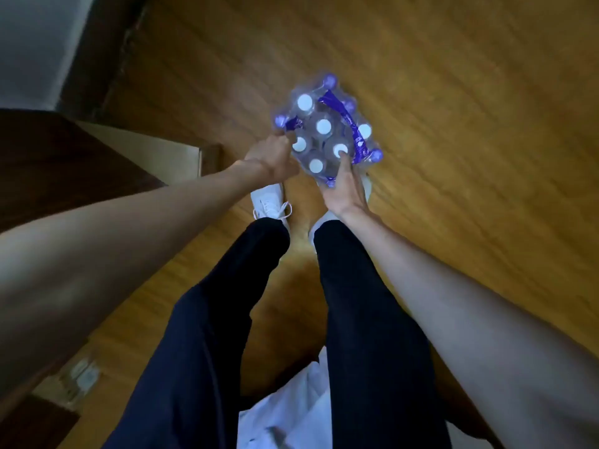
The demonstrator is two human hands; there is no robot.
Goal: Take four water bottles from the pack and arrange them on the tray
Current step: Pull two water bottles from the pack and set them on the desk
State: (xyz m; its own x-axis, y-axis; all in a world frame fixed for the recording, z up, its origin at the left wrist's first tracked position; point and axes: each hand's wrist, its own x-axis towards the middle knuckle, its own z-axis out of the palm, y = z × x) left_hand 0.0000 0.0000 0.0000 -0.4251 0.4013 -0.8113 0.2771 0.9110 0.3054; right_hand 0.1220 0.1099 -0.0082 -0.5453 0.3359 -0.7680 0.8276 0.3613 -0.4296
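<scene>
Two bare forearms reach down from the near corners of the frame, at 8 and 4 o'clock, and meet at the pack of water bottles standing on the wooden floor just above centre. Between the arms, dark trouser legs run down to white shoes, whose toes sit just beside the pack's near edge.

At the pack's 9 o'clock side, the left hand is curled into a fist, pinching the purple-printed wrap where it bunches at that edge. At the 6 o'clock side, the right hand lies flat against the pack with fingers extended and pressed together, fingertips touching one white cap.

Through the clear wrap several white caps show in rows, with purple bands crossing the top. A dark wooden piece of furniture fills the 9 o'clock area, well apart from the pack.
</scene>
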